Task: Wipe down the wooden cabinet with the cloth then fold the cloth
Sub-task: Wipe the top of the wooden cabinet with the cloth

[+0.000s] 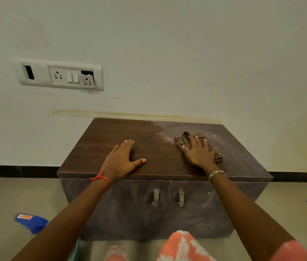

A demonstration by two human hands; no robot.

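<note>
Head view: wiping of the wooden cabinet (111, 134) is roughly half done, by the look of its top.
Left part of the top is dark and clean, with the left hand (121, 161) lying flat and empty on it; the right part is pale with dust, where the right hand (198, 152) presses spread fingers on the bunched, brown checked cloth (181, 141). Dusty doors and folding remain.

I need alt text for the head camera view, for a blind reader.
The right hand presses a checked cloth on the dusty right side of a wooden cabinet; the left hand lies flat on the cleaner left side.
</note>
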